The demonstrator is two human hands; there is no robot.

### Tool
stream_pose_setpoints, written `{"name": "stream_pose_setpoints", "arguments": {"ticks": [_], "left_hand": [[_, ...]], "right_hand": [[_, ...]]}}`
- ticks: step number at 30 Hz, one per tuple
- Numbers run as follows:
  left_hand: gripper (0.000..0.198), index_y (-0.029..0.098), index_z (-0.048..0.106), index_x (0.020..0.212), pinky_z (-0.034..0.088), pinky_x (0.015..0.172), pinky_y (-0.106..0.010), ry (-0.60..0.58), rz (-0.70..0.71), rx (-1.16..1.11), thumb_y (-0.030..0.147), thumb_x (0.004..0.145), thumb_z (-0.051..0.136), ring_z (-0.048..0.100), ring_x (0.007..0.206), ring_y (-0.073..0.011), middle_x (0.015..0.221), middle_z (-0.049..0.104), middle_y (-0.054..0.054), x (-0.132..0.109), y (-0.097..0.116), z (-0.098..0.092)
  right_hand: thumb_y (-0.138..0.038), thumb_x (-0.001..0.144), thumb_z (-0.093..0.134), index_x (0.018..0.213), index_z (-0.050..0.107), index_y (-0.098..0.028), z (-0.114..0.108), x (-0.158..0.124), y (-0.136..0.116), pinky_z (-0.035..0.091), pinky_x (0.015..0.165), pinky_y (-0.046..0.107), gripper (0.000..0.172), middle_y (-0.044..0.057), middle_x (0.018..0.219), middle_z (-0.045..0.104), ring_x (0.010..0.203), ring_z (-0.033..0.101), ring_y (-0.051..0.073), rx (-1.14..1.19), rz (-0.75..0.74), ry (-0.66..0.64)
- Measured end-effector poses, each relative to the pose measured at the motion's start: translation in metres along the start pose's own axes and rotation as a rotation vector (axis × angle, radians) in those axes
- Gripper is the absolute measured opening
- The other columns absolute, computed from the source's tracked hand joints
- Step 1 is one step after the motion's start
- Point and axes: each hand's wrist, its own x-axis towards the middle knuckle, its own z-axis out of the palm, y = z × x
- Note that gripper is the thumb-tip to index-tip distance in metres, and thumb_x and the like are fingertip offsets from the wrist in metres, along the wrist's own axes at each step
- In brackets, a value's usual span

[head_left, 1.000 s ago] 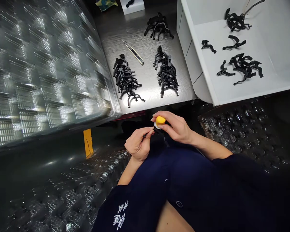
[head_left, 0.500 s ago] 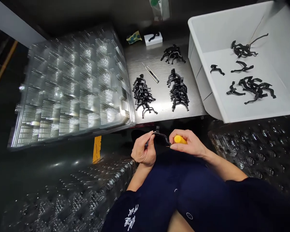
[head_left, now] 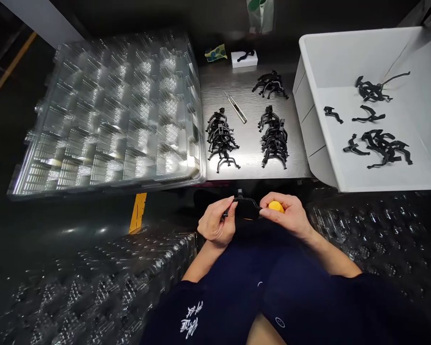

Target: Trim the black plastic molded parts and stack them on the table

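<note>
Close to my body, just off the table's front edge, I hold up a curved black plastic bracket (head_left: 250, 200). My left hand (head_left: 217, 221) pinches its left end between thumb and fingertips. The fingers of my right hand (head_left: 289, 214) are closed around a tool with a yellow handle (head_left: 276, 206), and its fingertips also meet the bracket's right end. The tool's working end is hidden. Similar black brackets lie in a left row (head_left: 221, 139), a right row (head_left: 274, 139) and a small heap (head_left: 271, 85) on the metal table.
A stack of clear plastic trays (head_left: 129, 120) stands on the left. On the right is a white bin (head_left: 319, 139) with loose brackets. A slim cutter knife (head_left: 236, 108), a white block (head_left: 239, 61) and a yellow-green packet (head_left: 216, 53) lie on the metal table (head_left: 247, 158). More clear trays (head_left: 158, 258) flank me.
The camera view has shifted, so the table things appear farther right. Both hands still hold the bracket, which now looks turned a little, with the right hand slightly farther from the left.
</note>
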Motion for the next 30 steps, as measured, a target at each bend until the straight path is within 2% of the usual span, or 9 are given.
{"name": "stream_pose_setpoints", "arguments": {"ticks": [10, 26, 30], "left_hand": [[0.016, 0.016, 0.071, 0.101, 0.062, 0.07, -0.023, -0.006, 0.0, 0.021, 0.008, 0.088, 0.075, 0.076, 0.076, -0.0146, 0.088, 0.079, -0.004, -0.005, -0.003, -0.003], [0.019, 0.016, 0.072, 0.1, 0.063, 0.071, -0.023, -0.016, 0.027, 0.035, 0.004, 0.086, 0.075, 0.076, 0.077, -0.0147, 0.089, 0.079, -0.005, -0.003, -0.002, -0.002], [0.019, 0.016, 0.072, 0.1, 0.063, 0.071, -0.022, -0.022, 0.029, 0.034, 0.004, 0.086, 0.075, 0.076, 0.077, -0.0144, 0.089, 0.079, -0.005, -0.001, -0.002, -0.001]], "right_hand": [[-0.038, 0.079, 0.076, 0.068, 0.065, -0.018, 0.0, 0.001, 0.003, 0.033, 0.047, 0.022, 0.025, -0.005, 0.054, 0.048, 0.048, 0.037, 0.007, -0.003, -0.004, 0.009], [-0.04, 0.079, 0.075, 0.07, 0.066, -0.017, -0.001, 0.0, 0.012, 0.034, 0.049, 0.023, 0.026, -0.005, 0.054, 0.047, 0.049, 0.036, 0.008, -0.005, 0.065, -0.017], [-0.041, 0.079, 0.075, 0.071, 0.066, -0.017, -0.001, -0.001, 0.018, 0.034, 0.051, 0.023, 0.027, -0.004, 0.057, 0.05, 0.051, 0.038, 0.008, -0.018, 0.086, -0.041]]}}
